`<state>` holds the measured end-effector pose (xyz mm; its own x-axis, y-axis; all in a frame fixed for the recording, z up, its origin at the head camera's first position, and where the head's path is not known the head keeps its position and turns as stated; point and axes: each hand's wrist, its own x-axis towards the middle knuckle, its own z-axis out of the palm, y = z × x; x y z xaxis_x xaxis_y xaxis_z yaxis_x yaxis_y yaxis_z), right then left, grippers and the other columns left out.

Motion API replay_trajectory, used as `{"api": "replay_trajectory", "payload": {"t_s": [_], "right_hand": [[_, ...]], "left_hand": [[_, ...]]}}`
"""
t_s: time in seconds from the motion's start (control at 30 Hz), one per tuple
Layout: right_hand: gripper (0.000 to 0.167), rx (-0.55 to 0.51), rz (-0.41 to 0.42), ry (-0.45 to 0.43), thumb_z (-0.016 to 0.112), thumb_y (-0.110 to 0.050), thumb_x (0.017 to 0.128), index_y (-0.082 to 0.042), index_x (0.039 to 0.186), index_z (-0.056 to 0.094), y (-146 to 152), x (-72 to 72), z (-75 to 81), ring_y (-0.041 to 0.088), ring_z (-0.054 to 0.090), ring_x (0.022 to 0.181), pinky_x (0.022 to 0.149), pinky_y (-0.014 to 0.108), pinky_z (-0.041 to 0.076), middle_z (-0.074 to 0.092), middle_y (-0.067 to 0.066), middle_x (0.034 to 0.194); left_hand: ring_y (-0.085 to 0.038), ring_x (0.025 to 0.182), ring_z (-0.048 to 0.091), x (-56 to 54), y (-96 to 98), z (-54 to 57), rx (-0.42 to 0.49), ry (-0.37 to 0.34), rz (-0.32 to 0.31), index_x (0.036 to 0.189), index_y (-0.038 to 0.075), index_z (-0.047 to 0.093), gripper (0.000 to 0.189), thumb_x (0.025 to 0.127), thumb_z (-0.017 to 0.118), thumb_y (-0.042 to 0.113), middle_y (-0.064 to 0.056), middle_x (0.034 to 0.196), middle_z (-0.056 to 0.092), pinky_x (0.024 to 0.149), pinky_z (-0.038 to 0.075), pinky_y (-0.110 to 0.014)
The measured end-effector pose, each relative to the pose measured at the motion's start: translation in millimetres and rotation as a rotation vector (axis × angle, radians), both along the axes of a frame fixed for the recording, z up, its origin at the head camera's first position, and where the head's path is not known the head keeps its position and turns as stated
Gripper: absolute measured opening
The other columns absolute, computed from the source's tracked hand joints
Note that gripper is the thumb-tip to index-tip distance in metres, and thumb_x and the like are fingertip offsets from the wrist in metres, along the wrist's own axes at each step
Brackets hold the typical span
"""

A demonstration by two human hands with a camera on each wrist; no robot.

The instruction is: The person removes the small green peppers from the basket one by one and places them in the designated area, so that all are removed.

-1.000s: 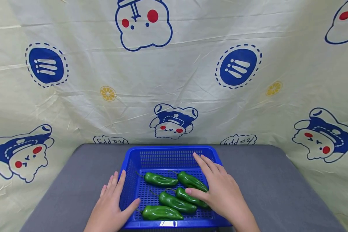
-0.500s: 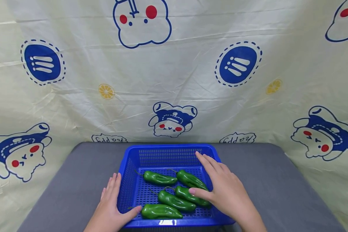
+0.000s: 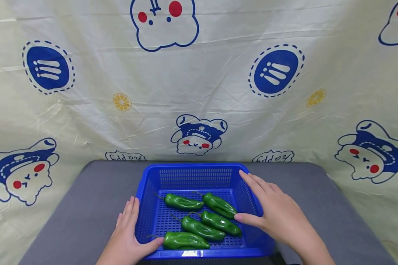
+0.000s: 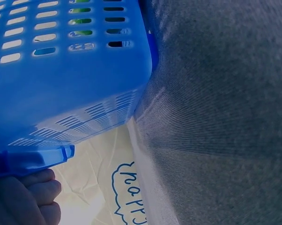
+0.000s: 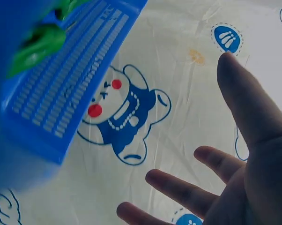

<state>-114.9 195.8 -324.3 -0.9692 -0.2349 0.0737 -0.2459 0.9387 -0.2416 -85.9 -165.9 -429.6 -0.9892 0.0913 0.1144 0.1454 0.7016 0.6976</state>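
A blue plastic basket [image 3: 199,253] with slotted walls holds several green peppers [image 3: 202,228], lying on their sides with thin stems pointing left. My left hand [image 3: 127,232] rests at its left rim, fingers straight along the outside and thumb stretched over the front corner beside the nearest pepper [image 3: 185,240]. In the left wrist view, the fingertips [image 4: 45,192] show close to the basket rim [image 4: 38,157]. Over the right wall is my right hand [image 3: 275,206], fingers spread and holding nothing; its thumb points inward near a pepper's tip. The right wrist view shows those fingers [image 5: 178,187] apart from the basket.
Under the basket is a grey cloth-covered table [image 3: 96,198], its surface reaching out on both sides. A pale curtain [image 3: 199,84] with blue cartoon prints hangs right behind the table's far edge. A dark object [image 3: 278,257] shows partly at the front, below my right forearm.
My right hand has moved right, from above the peppers to over the right wall. The left hand has shifted slightly left, its fingers now along the rim. The peppers lie as before.
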Motion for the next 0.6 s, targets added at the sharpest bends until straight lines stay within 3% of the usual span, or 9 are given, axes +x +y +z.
{"api": "replay_trajectory", "payload": {"t_s": [0.3, 0.43, 0.57, 0.6], "right_hand": [[0.104, 0.003, 0.117, -0.028, 0.048, -0.088, 0.072, -0.038, 0.159, 0.018, 13.1, -15.5, 23.2, 0.043, 0.045, 0.136, 0.095, 0.072, 0.044, 0.041, 0.008, 0.157], [0.101, -0.086, 0.231, -0.133, 0.058, -0.081, 0.074, -0.041, 0.158, 0.016, 10.0, -36.4, 29.3, 0.039, 0.036, 0.145, 0.104, 0.07, 0.038, 0.033, 0.004, 0.162], [0.1, -0.177, 0.363, -0.271, 0.069, -0.067, 0.079, -0.038, 0.158, 0.016, 1.7, -64.5, 26.5, 0.036, 0.028, 0.149, 0.112, 0.066, 0.033, 0.026, 0.003, 0.164], [0.1, -0.189, 0.389, -0.298, 0.071, -0.063, 0.079, -0.038, 0.158, 0.016, -0.9, -71.5, 24.8, 0.035, 0.027, 0.15, 0.113, 0.065, 0.032, 0.025, 0.003, 0.164]], "left_hand": [[-0.043, 0.153, 0.008, 1.3, 1.1, 1.1, -0.015, -0.01, 0.019, 0.16, 0.006, 0.01, 0.126, 0.071, 0.079, 0.063, -0.018, 0.167, 0.006, 0.127, -0.003, -0.043], [-0.043, 0.153, 0.009, 2.0, 1.0, 0.7, -0.022, 0.004, 0.024, 0.16, 0.006, 0.01, 0.126, 0.071, 0.079, 0.063, -0.019, 0.167, 0.007, 0.126, -0.005, -0.037], [-0.044, 0.152, 0.009, 2.3, 1.3, 0.1, -0.012, -0.001, 0.028, 0.16, 0.006, 0.01, 0.126, 0.071, 0.079, 0.062, -0.018, 0.167, 0.007, 0.125, -0.008, -0.031], [-0.044, 0.152, 0.01, 2.2, 1.5, -0.1, -0.01, -0.002, 0.029, 0.16, 0.006, 0.011, 0.126, 0.071, 0.079, 0.062, -0.018, 0.167, 0.007, 0.126, -0.007, -0.034]]}}
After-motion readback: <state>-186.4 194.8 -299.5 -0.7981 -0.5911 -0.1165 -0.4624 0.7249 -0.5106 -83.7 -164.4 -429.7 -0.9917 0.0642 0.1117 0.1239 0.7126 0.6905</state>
